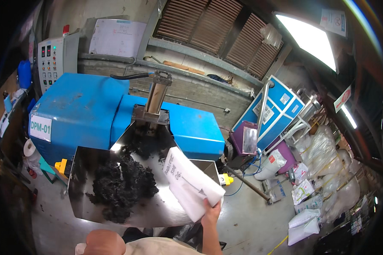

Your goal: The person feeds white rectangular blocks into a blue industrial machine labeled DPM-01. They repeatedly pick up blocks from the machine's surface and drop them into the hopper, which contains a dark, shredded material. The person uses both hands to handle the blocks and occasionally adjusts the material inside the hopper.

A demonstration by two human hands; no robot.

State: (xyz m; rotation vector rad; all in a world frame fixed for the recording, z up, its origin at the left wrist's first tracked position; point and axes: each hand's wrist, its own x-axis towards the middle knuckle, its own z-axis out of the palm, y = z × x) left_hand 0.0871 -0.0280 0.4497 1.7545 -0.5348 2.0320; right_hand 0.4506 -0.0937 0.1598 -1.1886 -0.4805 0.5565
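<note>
My right hand (210, 212) grips the lower corner of a white foam-like sheet (191, 182) with dark handwriting and an arrow on it. The sheet is slightly curved and leans over the right part of a shiny metal tray (174, 214). A heap of black, clumpy, shredded-looking material (121, 187) lies in the tray's left part. More black material (142, 144) sits in the chute behind it, below a metal cylinder (155, 97). My left hand is out of sight; only a rounded bare part of me shows at the lower left edge.
The tray joins a large blue machine (81, 110). Yellow switch boxes (63, 167) flank it. A grey control cabinet (57, 61) stands behind left. Farther right are a blue cabinet (270, 114), a metal pole (247, 182) near the floor, and piled white and clear plastic bags (327, 161).
</note>
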